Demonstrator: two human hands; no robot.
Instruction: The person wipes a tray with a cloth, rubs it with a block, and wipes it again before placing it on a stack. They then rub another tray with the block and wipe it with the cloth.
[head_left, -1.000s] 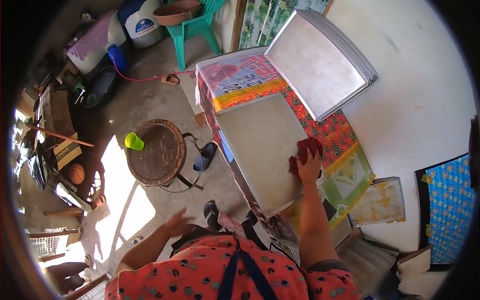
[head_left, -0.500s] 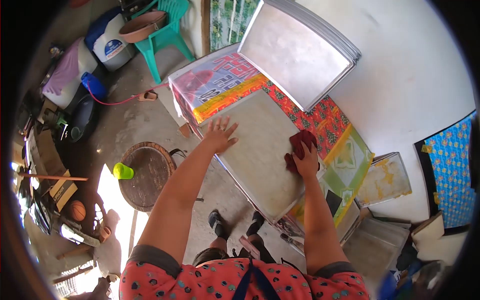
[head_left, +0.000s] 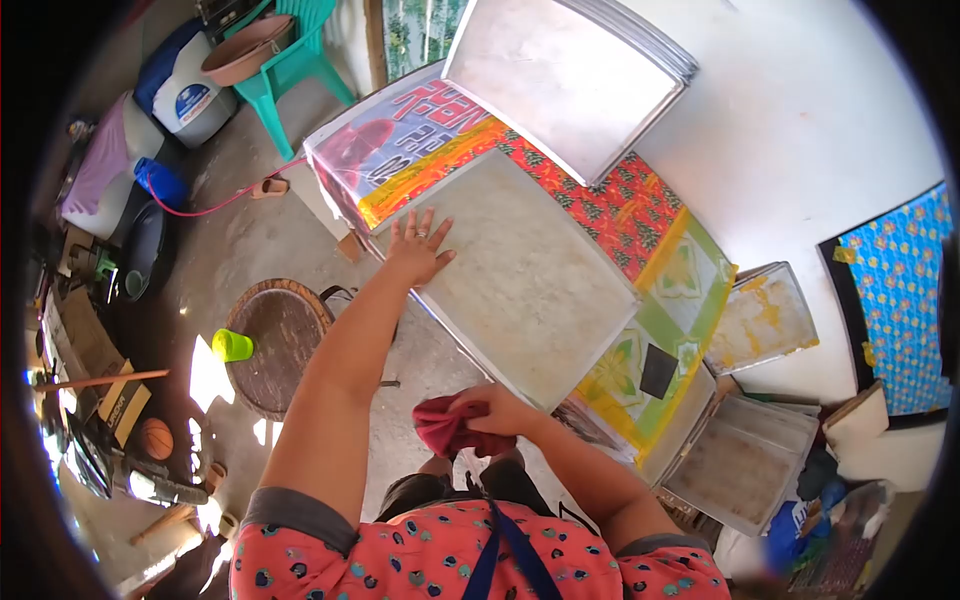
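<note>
A flat metal tray (head_left: 520,270) lies on the table, which has a patterned covering (head_left: 610,215). On the tray's left part rests my left hand (head_left: 418,250), fingers spread, with a ring on one finger. My right hand (head_left: 492,412) is off the tray, near its front corner and close to my body, with its fingers closed round a dark red cloth (head_left: 445,425). The cloth hangs bunched over the floor.
A stack of metal trays (head_left: 570,80) stands at the table's far side. Left are a round wooden stool (head_left: 275,350) with a green cup (head_left: 232,345), and a green chair (head_left: 285,80) holding a basin (head_left: 248,50). More trays (head_left: 740,460) lie at the right.
My right hand has moved left and toward my body, taking the red cloth off the tray. My left hand stays on the tray. The view has shifted slightly.
</note>
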